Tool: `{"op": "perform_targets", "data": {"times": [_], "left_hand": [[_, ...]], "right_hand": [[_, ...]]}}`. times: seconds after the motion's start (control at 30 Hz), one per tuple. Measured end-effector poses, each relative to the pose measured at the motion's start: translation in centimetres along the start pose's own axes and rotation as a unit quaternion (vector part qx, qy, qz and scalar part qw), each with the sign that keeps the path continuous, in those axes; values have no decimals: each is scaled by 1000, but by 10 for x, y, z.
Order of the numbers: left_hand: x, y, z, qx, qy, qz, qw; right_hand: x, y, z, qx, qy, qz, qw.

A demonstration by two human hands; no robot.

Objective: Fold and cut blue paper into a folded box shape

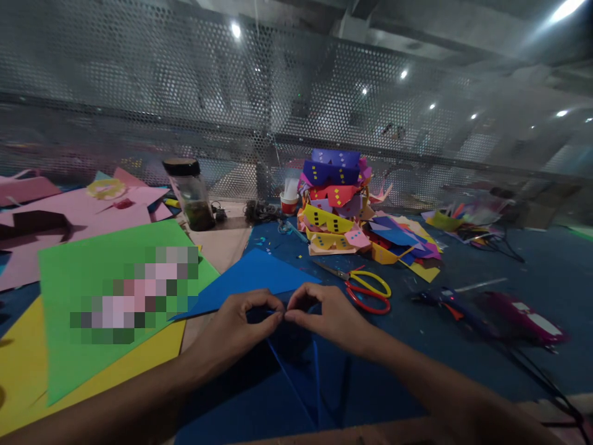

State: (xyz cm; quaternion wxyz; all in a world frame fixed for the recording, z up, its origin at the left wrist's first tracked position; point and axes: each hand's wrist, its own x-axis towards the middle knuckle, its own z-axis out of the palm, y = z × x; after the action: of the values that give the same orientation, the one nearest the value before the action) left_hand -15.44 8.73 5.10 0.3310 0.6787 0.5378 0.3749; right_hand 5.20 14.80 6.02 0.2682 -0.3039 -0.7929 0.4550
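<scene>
My left hand (252,316) and my right hand (327,315) meet at the middle of the view, each with thumb and forefinger pinched. Between them they hold the top of a dark blue folded paper piece (303,377), whose two thin edges run down below my fingers. Behind my hands a flat blue paper sheet (259,275) lies partly over a green sheet (92,266). Scissors with one yellow and one red handle (365,290) lie just beyond my right hand.
Decorated paper pieces are stacked (331,210) at the back, beside paper scraps (405,241). A lidded jar (192,198) stands back left, near pink paper (92,216). On the right lie a glue gun (449,303), its cord and a dark magenta object (525,318). Yellow paper (152,352) is front left.
</scene>
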Motion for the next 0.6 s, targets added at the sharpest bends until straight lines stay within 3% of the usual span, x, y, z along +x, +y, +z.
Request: {"op": "perform_targets", "data": {"times": [0.27,0.6], "left_hand": [[0,-1,0,13,1,6,1000],[-2,3,0,16,4,-7,1000]], "right_hand": [[-2,11,2,-84,7,-61,995],[0,14,-1,-243,-3,-150,958]]}}
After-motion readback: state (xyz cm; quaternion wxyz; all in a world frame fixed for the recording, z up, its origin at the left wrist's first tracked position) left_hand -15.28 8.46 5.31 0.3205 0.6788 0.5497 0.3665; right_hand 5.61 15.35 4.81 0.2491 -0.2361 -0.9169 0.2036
